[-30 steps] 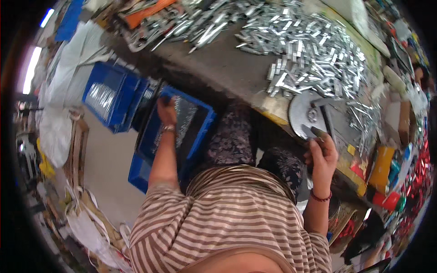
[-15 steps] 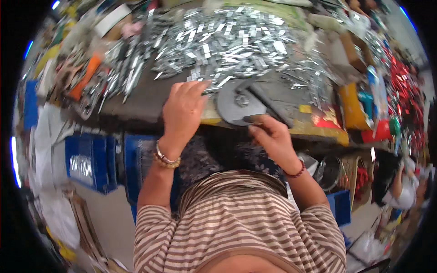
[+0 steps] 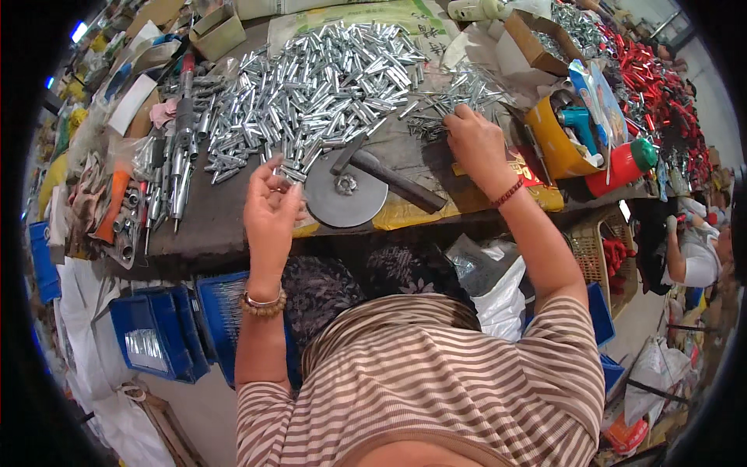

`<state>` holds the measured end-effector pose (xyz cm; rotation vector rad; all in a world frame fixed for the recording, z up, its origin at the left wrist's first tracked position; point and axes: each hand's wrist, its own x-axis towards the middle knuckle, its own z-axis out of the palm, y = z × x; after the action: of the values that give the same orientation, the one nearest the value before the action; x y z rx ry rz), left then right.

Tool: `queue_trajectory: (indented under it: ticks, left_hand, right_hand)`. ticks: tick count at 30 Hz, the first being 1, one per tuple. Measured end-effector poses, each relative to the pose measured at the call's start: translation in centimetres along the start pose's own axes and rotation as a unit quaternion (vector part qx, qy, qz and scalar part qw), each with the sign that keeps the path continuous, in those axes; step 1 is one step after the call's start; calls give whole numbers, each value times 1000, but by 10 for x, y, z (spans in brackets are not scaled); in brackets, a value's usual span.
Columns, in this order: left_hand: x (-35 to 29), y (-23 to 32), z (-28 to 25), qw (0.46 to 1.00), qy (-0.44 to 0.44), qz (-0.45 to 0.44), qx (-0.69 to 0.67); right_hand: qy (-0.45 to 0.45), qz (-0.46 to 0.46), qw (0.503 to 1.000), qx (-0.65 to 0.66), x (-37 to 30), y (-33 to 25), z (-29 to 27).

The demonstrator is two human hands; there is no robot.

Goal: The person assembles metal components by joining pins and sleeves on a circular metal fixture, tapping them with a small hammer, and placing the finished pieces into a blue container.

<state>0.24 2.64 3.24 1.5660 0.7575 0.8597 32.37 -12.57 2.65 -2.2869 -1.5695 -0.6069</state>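
My left hand (image 3: 272,206) is at the near edge of a heap of shiny metal tubes (image 3: 334,86), palm turned partly up. Its fingers are loosely curled and apart, beside a few tubes; no held piece shows. To its right lies a round grey metal disc (image 3: 342,206) with a small fitting (image 3: 345,184) at its middle. A hammer (image 3: 397,180) rests across the disc, its dark handle pointing right and toward me. My right hand (image 3: 478,152) reaches into a small pile of thin metal pins (image 3: 426,124), fingers bent together; what is between the fingertips is hidden.
On the left lie screwdriver-like tools (image 3: 180,175) and an orange-handled tool (image 3: 117,202). At right stand a yellow container (image 3: 556,140), a red bottle with green cap (image 3: 622,167) and a cardboard box (image 3: 537,47). Blue bins (image 3: 152,335) sit below the table. Another person (image 3: 692,253) is far right.
My right hand has moved from the disc's near edge, away and right, to the pins. My left hand has turned its palm up and curled its fingers. The view has shifted.
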Motion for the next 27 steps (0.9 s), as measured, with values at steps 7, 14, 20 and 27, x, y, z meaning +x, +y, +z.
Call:
queue_trajectory:
  ticks: [7, 14, 20, 27]
  left_hand:
    - [-19, -8, 8, 990, -88, -93, -63]
    - [-24, -1, 7, 986, -78, 12, 148]
    - [-30, 2, 12, 954, -67, 98, 274]
    - [-31, 3, 8, 924, -47, 167, 341]
  right_hand:
    - [-98, -94, 990, -45, 6, 7, -6]
    - [-5, 37, 976, 214, -14, -25, -26]
    - [-124, 178, 747, 628, -40, -117, -30]
    - [-105, -38, 918, 381, -33, -122, -38]
